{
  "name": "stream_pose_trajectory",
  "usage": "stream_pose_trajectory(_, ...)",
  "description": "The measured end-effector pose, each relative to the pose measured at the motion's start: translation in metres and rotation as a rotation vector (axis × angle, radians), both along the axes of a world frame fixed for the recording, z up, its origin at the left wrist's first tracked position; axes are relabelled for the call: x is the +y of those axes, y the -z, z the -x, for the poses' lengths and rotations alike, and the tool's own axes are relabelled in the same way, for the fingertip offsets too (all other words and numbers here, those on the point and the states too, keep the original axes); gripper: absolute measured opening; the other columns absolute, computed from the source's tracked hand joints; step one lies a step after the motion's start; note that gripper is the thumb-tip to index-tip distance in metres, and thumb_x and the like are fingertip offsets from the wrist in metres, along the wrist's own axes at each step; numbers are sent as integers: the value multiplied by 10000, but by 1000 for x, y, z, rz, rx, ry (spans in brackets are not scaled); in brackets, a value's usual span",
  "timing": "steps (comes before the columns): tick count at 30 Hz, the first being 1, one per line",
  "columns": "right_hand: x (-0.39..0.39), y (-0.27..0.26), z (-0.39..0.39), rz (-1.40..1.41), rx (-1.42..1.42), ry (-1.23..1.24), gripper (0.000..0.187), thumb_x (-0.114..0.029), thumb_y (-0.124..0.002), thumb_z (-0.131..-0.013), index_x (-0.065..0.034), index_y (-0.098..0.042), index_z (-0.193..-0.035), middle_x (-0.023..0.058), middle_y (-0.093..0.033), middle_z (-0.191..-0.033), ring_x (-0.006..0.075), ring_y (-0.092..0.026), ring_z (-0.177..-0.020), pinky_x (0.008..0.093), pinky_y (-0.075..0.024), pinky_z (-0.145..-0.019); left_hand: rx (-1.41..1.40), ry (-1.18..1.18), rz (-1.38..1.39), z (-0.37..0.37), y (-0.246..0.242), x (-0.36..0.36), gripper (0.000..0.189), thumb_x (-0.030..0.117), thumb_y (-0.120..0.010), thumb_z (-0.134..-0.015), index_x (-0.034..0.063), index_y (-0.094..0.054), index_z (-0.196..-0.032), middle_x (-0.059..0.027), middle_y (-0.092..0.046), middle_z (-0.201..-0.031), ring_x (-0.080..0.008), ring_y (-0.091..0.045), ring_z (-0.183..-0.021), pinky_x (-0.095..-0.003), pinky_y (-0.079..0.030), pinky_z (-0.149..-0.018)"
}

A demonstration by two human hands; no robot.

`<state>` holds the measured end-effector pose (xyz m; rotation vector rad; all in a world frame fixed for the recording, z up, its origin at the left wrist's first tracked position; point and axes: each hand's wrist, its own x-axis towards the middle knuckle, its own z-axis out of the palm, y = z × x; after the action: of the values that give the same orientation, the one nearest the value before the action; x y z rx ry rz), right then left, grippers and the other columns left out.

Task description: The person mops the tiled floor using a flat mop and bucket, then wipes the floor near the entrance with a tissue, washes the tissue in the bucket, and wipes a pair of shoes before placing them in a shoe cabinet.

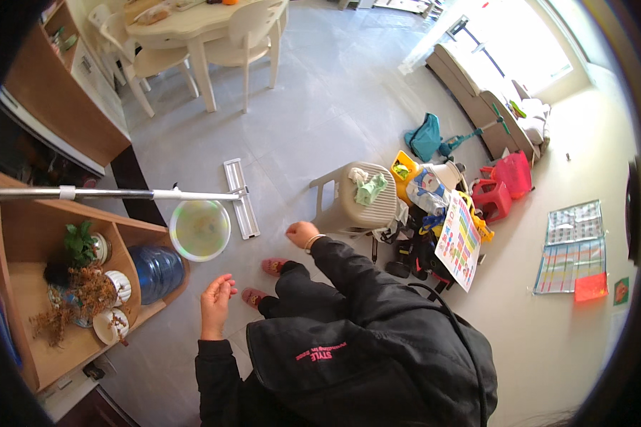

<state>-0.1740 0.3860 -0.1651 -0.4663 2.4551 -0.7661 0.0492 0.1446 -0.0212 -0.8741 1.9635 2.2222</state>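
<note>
My left hand (216,304) hangs in front of my body with its fingers slightly bent and apart, nothing in it. Ahead and to the right, my right hand (301,235) has a bracelet at the wrist; its fingers are curled closed and no object shows in them. Between that hand and a round whitish bucket (180,219) lies the flat head of a mop (242,208). The mop's metal handle (112,194) stretches left past the bucket. Right of my right hand stands a beige plastic stool (347,205), with a green cloth (372,189) and a whitish cloth (358,175) on top.
At left, a wooden shelf (26,352) holds potted plants (80,243) and a blue water jug (155,272). Toys and a printed poster (458,243) crowd the right side near a red stool (491,197). Beyond are a dining table (192,26), chairs (245,32) and a sofa (481,107).
</note>
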Motion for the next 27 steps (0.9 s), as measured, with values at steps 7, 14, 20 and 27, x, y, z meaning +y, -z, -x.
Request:
stream_pose_trajectory(7, 167, 57, 73, -171, 231, 837, 210, -269, -619, -752, -108, -746, -796, 162, -680, -781, 349, -665, -786, 416, -522, -755, -92, 120, -43, 32, 7, 66, 250, 166, -541, -957, 6, -623, -1131, -72, -666, -948, -125, -636, -792, -256, -508, -732)
stream_pose_trajectory(14, 271, 138, 164, -299, 112, 1266, 278, -297, -638, -711, -81, -745, -851, 181, -692, -879, 352, -661, -831, 416, -510, -800, -329, 122, -112, 127, 25, 154, 252, 148, -538, -958, -7, -614, -1142, -88, -668, -966, -138, -642, -815, -267, -517, -762)
stream_pose_trajectory(20, 304, 180, 196, -20, -165, 1389, 381, -296, -722, -676, 22, -703, -884, 162, -701, -861, 282, -669, -827, 355, -511, -795, -262, 371, -140, 214, 27, 234, 271, 159, -518, -971, 13, -590, -1188, -75, -650, -1005, -129, -632, -869, -264, -510, -794)
stream_pose_trajectory(27, 347, 132, 179, 437, -106, 1391, 129, -139, -626, -786, -16, -639, -823, 19, -590, -675, 116, -511, -587, 271, -426, -572, -234, 351, -62, 257, 17, 243, 279, 169, -523, -972, 30, -582, -1206, -45, -634, -1004, -101, -605, -843, -252, -502, -772)
